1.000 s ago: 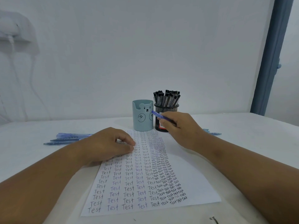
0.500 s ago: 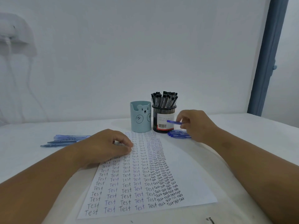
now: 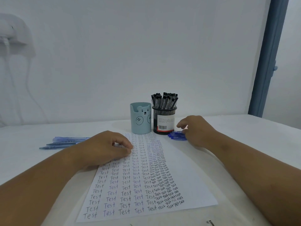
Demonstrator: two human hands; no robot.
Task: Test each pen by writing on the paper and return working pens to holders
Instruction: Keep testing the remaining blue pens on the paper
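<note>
A white paper point(image 3: 187, 181) filled with rows of the word "Test" lies in front of me. My left hand point(image 3: 107, 147) rests on its upper left part with fingers curled, holding nothing. My right hand point(image 3: 195, 129) is down at a small pile of blue pens point(image 3: 176, 135) just right of the black mesh holder point(image 3: 164, 119), which is full of black pens. Its fingertips touch the pile; whether they still pinch a pen is hidden. A light blue bear holder point(image 3: 140, 119) stands left of the mesh one.
Several more blue pens point(image 3: 65, 142) lie on the white table point(image 3: 260, 136) to the left of the paper. A white wall rises close behind the holders. A blue door frame point(image 3: 267, 62) stands at the back right.
My right hand carried a blue pen from the paper's top to the right and lowered it onto the pile beside the mesh holder. My left hand stayed on the paper.
</note>
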